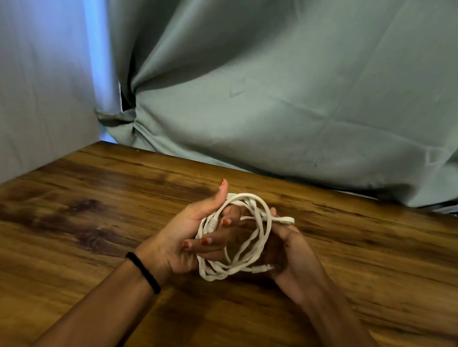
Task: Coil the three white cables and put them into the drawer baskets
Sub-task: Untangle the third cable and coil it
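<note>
A white cable (261, 236) is wound into several loose loops just above the middle of the wooden table (65, 238). My left hand (183, 237) has the loops wrapped around its palm and fingers, thumb pointing up. My right hand (289, 255) holds the coil from the right side; its fingers reach through the loops, and a connector end sticks out above it. A second connector lies at the coil's lower right. No other cable and no drawer basket is in view.
A grey-green curtain (294, 79) hangs behind the table's far edge. A pale blue panel (30, 72) stands along the table's left side. A black band (146, 272) circles my left wrist.
</note>
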